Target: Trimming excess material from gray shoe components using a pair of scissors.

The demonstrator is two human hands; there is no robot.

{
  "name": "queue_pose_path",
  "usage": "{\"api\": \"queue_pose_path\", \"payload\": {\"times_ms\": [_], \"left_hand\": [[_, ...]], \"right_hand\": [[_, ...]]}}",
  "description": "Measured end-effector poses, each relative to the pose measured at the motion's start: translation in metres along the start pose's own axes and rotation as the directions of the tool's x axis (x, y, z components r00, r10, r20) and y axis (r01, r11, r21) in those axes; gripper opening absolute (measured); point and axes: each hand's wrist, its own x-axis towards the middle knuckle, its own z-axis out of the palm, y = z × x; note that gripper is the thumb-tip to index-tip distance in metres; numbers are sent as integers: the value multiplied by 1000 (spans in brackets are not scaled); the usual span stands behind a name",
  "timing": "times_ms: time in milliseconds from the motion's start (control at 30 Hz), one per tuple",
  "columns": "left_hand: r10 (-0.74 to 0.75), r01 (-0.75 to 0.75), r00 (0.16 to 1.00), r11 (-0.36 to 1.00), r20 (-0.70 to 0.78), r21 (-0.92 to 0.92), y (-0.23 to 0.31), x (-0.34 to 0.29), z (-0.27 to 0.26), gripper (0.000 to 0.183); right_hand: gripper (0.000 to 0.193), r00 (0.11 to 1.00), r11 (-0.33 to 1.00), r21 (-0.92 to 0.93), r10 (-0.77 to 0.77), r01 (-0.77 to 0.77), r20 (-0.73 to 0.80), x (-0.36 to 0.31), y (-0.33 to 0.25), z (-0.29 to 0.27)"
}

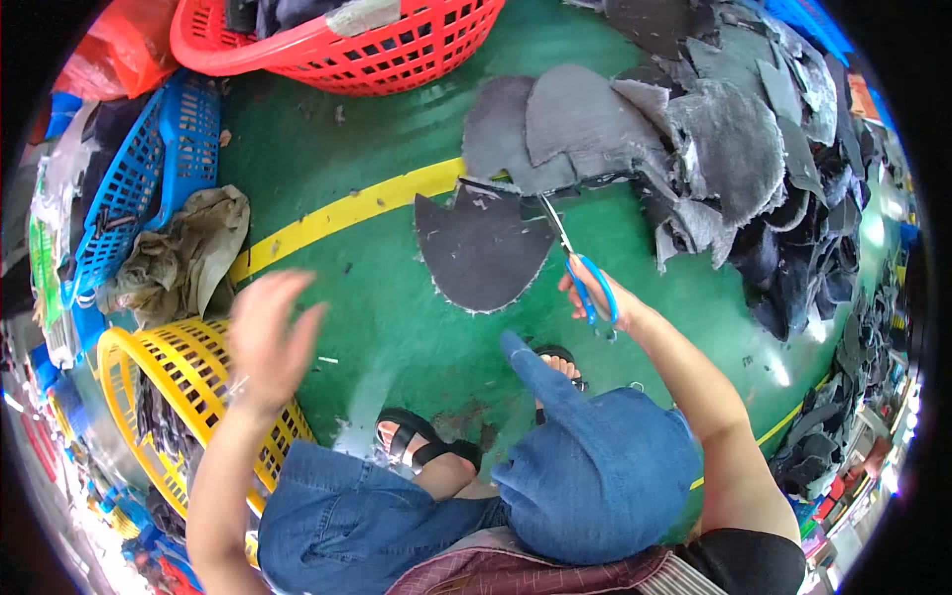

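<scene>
My right hand [607, 297] is closed around the blue handles of a pair of scissors [576, 264]. The blades point away from me, with their tips by the upper right edge of a dark grey fabric piece [483, 248]. That piece lies on the floor, rounded at its near edge and notched at its far left. Just beyond it are overlapping lighter grey fabric pieces [585, 119], which run into a large heap [729, 149] on the right. Slightly blurred, my left hand [270, 342] hovers near the yellow basket with fingers apart, holding nothing.
A yellow basket [188, 367] with dark material leans at my left. Behind it lie a crumpled khaki cloth [188, 253] and blue baskets [188, 139]. A red basket [397, 50] stands at the far side. A yellow stripe [347, 210] crosses the green floor [372, 268].
</scene>
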Motion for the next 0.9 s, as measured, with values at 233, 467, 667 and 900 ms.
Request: {"api": "queue_pose_path", "payload": {"times_ms": [233,467,667,900], "left_hand": [[148,-172,974,975,169,138,11,127,226,37],[-82,285,819,917,568,-278,28,100,189,15],[123,-78,933,986,339,-144,33,59,144,16],[153,-120,942,985,297,-127,34,48,128,17]], "right_hand": [[68,993,988,-131,-69,82,100,0,-1,14],[70,985,764,-645,-105,-8,-137,-12,13,34],[61,989,762,-631,-133,145,67,-9,17,47],[44,946,792,-519,-247,322,210,-3,38,57]]}}
